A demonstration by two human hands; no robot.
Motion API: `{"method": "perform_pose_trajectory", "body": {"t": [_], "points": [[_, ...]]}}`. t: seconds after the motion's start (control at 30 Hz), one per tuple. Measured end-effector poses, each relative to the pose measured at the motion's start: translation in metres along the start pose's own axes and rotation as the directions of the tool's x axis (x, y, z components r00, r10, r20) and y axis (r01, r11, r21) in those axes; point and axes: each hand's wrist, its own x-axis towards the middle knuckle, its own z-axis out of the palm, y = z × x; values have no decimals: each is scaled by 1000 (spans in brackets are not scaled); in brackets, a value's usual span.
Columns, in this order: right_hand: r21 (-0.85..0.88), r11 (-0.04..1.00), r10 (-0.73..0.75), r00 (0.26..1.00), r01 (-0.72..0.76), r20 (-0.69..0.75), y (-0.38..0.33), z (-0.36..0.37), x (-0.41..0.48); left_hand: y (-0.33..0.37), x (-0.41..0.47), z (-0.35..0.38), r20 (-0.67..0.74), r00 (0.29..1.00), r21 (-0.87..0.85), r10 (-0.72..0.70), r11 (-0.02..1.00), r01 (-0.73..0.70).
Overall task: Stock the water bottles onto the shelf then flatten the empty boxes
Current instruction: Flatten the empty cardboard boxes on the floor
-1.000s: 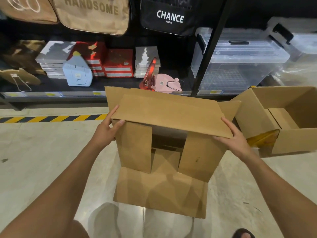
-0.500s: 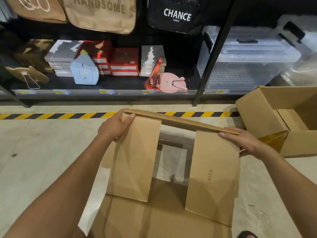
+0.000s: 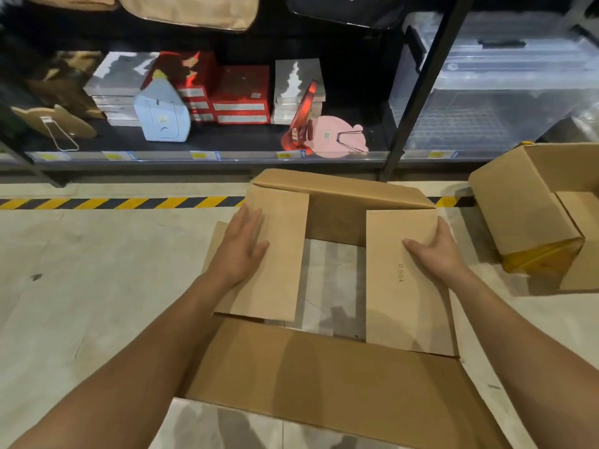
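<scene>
Nearly flat matte cardboard box [image 3: 324,377] beneath left hand [image 3: 241,246], right hand [image 3: 436,251].

Left hand [image 3: 242,246] flat, palm down, fingers straight, right hand [image 3: 436,251] the same (thumbs spread inward), both stretched forward

Location type: retail shop, seen at aisle level. A black metal shelving unit [image 3: 418,102] carries displayed goods: stacked red gift boxes [image 3: 241,98], stacked silver boxes [image 3: 296,82] and a pale blue house-shaped card item [image 3: 162,118]. A clear label strip [image 3: 246,155] along the shelf edge holds small yellow tags [image 3: 199,155]. Beige fabric bags [image 3: 191,9] and a black bag printed "PARIS" [image 3: 346,8] hang above. Clear plastic lidded storage bins [image 3: 505,92] fill the adjacent bay. Yellow-and-black striped tape [image 3: 123,202] marks the pale polished floor [image 3: 81,270] before the shelving. An open brown cardboard carton [image 3: 525,222] and a collapsed brown cardboard carton [image 3: 324,367] lie on that floor.
</scene>
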Motion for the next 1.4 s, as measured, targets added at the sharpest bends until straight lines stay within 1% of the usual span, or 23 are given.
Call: {"method": "perform_pose_trajectory", "body": {"t": [0.07,0.13,0.2,0.23,0.27,0.33,0.43,0.57,0.63,0.77,0.83,0.87,0.93,1.0,1.03,1.1,1.17,1.23,1.33,1.4], "points": [[-136,985,-116,992,109,-43,-4,6,-4,3,-4,9,-28,997,241,74,968,-65],[-347,924,-190,980,158,-59,-4,10,-16,8,-11,20,-20,998,375,66,926,-54],[-548,819,-244,968,171,-64,0,14,-33,11,-17,29,-37,998,417,41,909,-22],[-633,750,-273,961,193,-31,2,16,-44,12,-18,31,-45,998,429,37,903,-14],[-694,687,-283,959,218,21,6,19,-54,11,-17,32,-48,998,445,36,895,-11],[-746,612,-258,958,261,123,13,24,-78,11,-14,34,-44,999,489,29,872,-4],[-771,556,-207,950,311,233,20,25,-113,11,-11,36,-17,1000,549,0,836,9],[-765,572,-111,952,296,285,20,16,-142,11,-10,32,21,999,557,-32,830,15],[-752,580,-115,946,312,304,19,17,-154,11,-11,29,30,999,555,-34,832,12],[-700,606,-201,925,376,323,28,18,-162,7,-7,32,28,999,562,-26,827,6],[-719,562,-251,913,409,322,35,20,-159,8,-8,35,-10,1000,518,-13,855,16],[-731,544,-270,911,412,313,36,21,-157,8,-7,35,-40,999,477,19,879,2],[-735,550,-288,917,396,278,34,21,-148,13,-2,30,-89,990,341,106,938,-70],[-725,573,-294,922,382,253,29,18,-132,16,2,22,-129,979,215,156,968,-126],[-721,583,-293,924,375,244,26,16,-123,16,3,20,-124,977,199,173,969,-146],[-727,578,-304,925,371,229,23,13,-108,18,-1,20,-67,979,259,193,951,-170],[-736,562,-333,917,378,217,25,13,-101,22,-16,26,-16,985,363,172,919,-155],[-743,545,-357,910,388,213,27,14,-99,28,-36,34,6,994,413,111,905,-103],[-728,531,-374,891,434,259,29,9,-101,46,-60,38,38,999,413,-5,911,-11],[-699,514,-366,864,498,346,30,-1,-102,57,-69,39,65,994,396,-84,917,52]]}}
